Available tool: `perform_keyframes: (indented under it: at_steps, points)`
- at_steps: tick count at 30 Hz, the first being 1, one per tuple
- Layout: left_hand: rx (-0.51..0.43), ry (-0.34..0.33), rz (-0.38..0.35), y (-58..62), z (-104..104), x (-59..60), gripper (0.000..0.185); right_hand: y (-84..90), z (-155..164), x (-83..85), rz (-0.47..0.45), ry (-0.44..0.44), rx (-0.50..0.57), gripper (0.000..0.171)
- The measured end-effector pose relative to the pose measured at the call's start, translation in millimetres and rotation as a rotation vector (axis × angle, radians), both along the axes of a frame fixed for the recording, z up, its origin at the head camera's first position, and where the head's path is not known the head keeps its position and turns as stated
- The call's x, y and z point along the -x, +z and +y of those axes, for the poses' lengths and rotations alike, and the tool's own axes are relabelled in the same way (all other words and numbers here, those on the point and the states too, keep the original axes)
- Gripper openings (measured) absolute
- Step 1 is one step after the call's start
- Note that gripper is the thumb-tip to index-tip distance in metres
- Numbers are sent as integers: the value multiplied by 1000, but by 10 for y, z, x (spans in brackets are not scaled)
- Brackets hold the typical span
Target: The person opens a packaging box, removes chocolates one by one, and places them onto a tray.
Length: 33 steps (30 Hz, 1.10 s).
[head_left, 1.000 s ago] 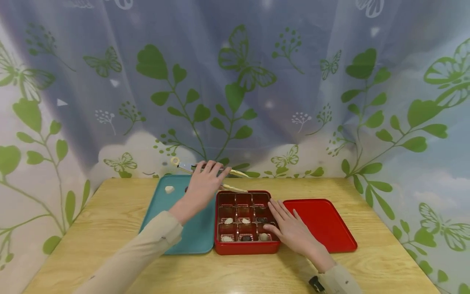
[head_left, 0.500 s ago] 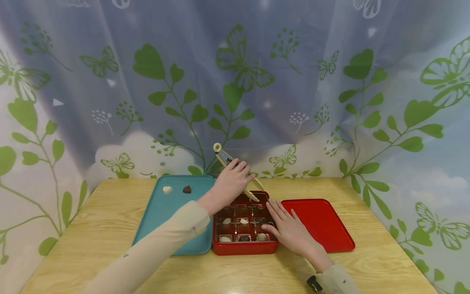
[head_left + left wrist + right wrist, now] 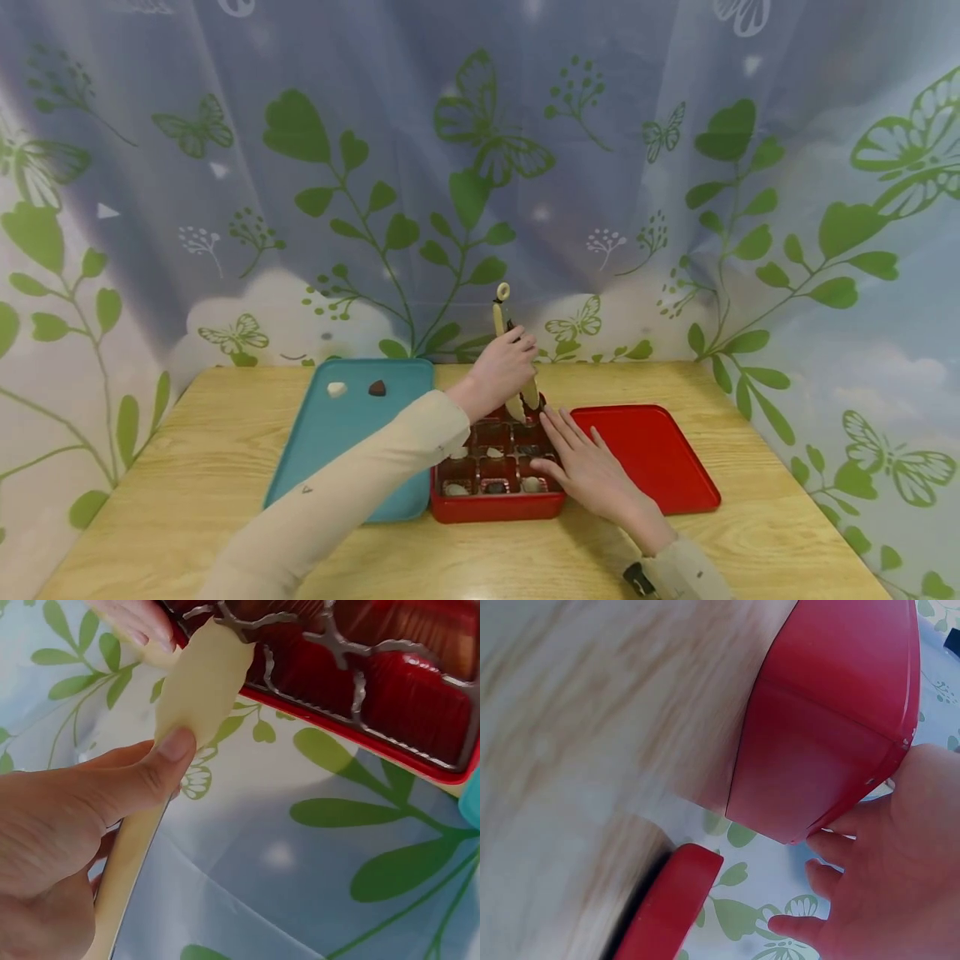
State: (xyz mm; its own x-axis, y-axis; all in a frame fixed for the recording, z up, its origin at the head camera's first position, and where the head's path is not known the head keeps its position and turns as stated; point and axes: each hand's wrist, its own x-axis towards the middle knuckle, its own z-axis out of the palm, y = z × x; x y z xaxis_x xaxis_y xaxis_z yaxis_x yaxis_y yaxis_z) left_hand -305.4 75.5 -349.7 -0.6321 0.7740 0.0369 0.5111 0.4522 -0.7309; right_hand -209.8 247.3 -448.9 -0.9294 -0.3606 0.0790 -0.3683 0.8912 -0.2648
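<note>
My left hand (image 3: 501, 368) grips a pair of cream-tipped tongs (image 3: 204, 679), held upright with the ring end on top. Their tips point down into the far right part of a divided red box (image 3: 498, 507); what lies between them is mostly hidden. In the box's nearer compartments sit several chocolates, among them a pale one (image 3: 456, 490), a dark one (image 3: 496, 487) and a greyish one (image 3: 531, 484). My right hand (image 3: 592, 471) rests along the box's right rim with its fingers straight. The right wrist view shows its fingers (image 3: 829, 847) at the rim.
Left of the box, a teal tray (image 3: 341, 450) carries a white chocolate (image 3: 336, 389) and a dark chocolate (image 3: 377, 388) near its back edge. The red lid (image 3: 645, 458) lies to the right, on a wooden table (image 3: 202, 467). A patterned curtain (image 3: 360, 283) hangs close behind.
My left hand has carried the tongs rightward from above the tray's back edge to the box, turning them upright with the tips down. My right hand has stayed at the rim.
</note>
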Motion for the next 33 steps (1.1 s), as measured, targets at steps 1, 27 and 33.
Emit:
perform_keyframes:
  at_steps: [1,27,33]
  points:
    - [17,14,-13,0,36,5,31,-3,4,2,-2,-1,-3,78]
    - [18,31,18,-50,112,-44,21,21,22,-4,-11,-12,-10,78]
    - [35,64,-68,-55,156,-29,28,16,12,-5,-12,-1,-7,79]
